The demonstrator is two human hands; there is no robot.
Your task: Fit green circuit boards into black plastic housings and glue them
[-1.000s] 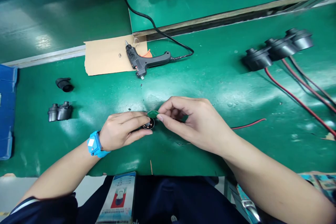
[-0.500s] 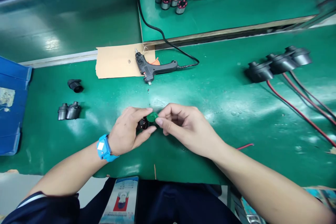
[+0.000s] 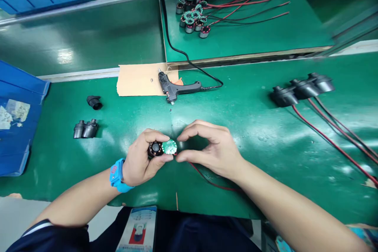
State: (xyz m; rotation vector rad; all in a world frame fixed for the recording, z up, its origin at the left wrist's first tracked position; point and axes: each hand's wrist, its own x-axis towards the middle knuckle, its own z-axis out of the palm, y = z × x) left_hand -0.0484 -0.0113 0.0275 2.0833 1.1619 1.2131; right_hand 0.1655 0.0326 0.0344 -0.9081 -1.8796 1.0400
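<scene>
My left hand [image 3: 141, 159], with a blue wrist strap [image 3: 117, 175], is closed round a small dark motor stator with copper windings [image 3: 155, 149]. A small round green circuit board [image 3: 169, 147] lies right beside the stator, between both hands' fingertips. My right hand [image 3: 211, 149] is curled, its thumb and forefinger pinching at the board's right edge. A thin red wire [image 3: 212, 183] trails from under my right hand toward the table's near edge.
A black glue gun [image 3: 177, 86] lies on brown card [image 3: 138, 80] behind my hands. Black housings [image 3: 85, 129] and a black cap [image 3: 94, 102] sit left, next to a blue bin [image 3: 17, 118]. Wired black motors [image 3: 301, 88] lie right. Several stators [image 3: 191, 19] rest on the far mat.
The camera has tilted up, showing more of the far bench. The green board has turned face-up beside the stator, and the stator is now more exposed in my left hand.
</scene>
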